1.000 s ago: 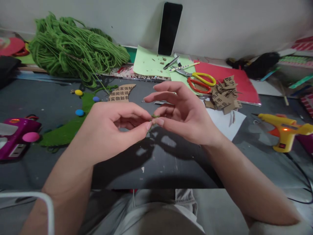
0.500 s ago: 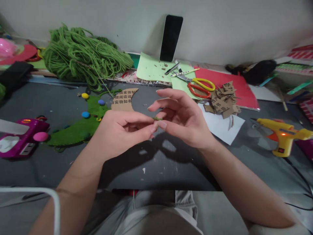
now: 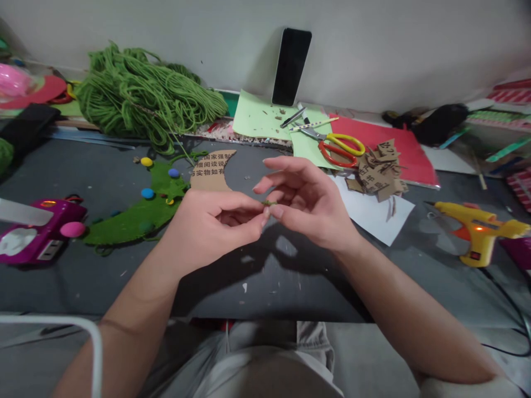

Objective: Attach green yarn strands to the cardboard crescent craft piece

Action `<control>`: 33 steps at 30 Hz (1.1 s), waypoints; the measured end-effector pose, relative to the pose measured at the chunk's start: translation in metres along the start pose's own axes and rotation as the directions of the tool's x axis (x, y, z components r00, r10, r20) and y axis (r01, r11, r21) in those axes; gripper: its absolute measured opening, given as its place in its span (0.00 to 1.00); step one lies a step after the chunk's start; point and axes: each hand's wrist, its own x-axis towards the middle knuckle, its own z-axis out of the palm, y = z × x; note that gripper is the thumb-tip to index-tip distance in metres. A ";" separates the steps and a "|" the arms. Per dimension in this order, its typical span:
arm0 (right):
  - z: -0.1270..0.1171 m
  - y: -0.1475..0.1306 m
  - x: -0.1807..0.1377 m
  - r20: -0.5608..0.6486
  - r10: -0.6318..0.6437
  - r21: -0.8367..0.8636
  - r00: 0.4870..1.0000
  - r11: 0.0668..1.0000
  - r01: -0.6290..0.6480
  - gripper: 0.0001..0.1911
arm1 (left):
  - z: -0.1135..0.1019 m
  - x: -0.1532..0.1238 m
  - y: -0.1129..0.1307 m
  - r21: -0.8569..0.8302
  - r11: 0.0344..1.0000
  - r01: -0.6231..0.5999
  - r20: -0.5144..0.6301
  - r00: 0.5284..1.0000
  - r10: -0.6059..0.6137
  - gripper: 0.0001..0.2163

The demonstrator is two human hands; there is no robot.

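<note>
The small green piece (image 3: 269,203) sits pinched at the fingertips of the left hand (image 3: 219,221) and right hand (image 3: 313,207), long axis roughly crosswise between them. Both hands angle inward; the right upper fingers (image 3: 295,164) arch free.

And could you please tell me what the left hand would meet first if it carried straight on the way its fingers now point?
Likely the bare right hand, just opposite the bare left hand, with a small, thin green piece showing between them; depth leaves unclear whether the hands touch.
</note>
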 end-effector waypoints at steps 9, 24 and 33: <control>0.000 0.002 -0.001 -0.014 0.002 0.026 1.000 1.000 -0.001 0.27 | -0.001 0.000 0.000 -0.053 0.998 0.033 0.029 0.999 -0.032 0.04; -0.001 0.003 0.000 0.015 -0.012 0.028 1.000 1.000 0.012 0.26 | -0.001 0.001 0.003 -0.041 0.998 0.041 0.022 0.999 -0.040 0.02; -0.001 0.003 0.001 0.006 -0.026 0.045 1.000 0.999 0.026 0.23 | 0.002 0.000 0.001 -0.047 0.998 0.035 0.020 0.999 -0.034 0.02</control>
